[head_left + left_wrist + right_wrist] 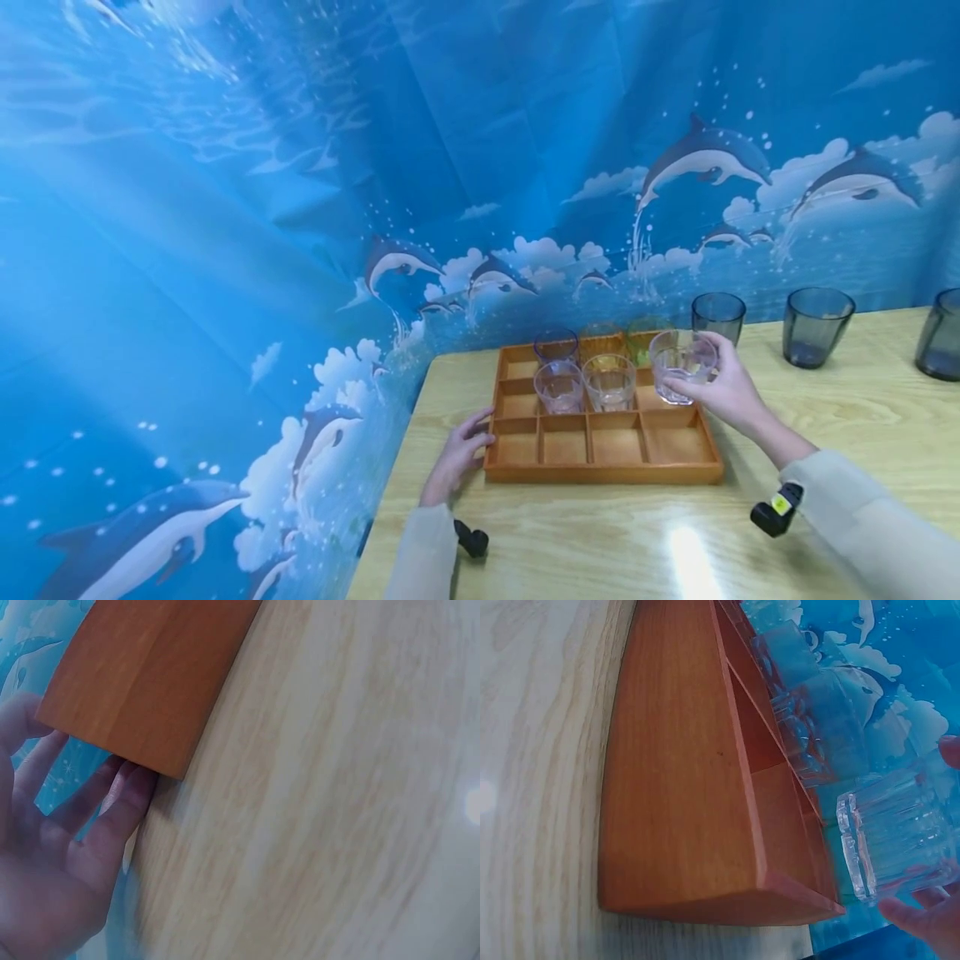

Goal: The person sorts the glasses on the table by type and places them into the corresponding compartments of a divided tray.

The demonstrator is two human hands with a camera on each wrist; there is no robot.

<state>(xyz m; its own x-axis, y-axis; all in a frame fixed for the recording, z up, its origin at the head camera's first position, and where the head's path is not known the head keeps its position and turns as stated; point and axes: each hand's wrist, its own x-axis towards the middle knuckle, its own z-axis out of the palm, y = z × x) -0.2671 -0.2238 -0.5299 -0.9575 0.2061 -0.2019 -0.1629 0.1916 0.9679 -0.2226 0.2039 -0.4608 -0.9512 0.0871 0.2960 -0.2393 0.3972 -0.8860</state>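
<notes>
My right hand (727,392) grips a clear faceted glass (681,367) by its side, held above the right part of a divided wooden tray (600,475). In the right wrist view, the glass (900,832) shows its thick base close to the tray's corner. Two more clear glasses, one on the left (559,388) and one beside it (609,383), stand in the tray's middle row. Behind them are a blue-tinted glass (556,343), an amber glass (602,343) and a green glass (643,337), partly hidden. My left hand (457,454) touches the tray's left end with extended fingers.
Dark grey glasses stand on the table to the right: one behind my right hand (717,310), another further over (816,329) and a third at the view's edge (941,337). A blue dolphin-print curtain (480,208) hangs behind and left of the wooden table (585,542).
</notes>
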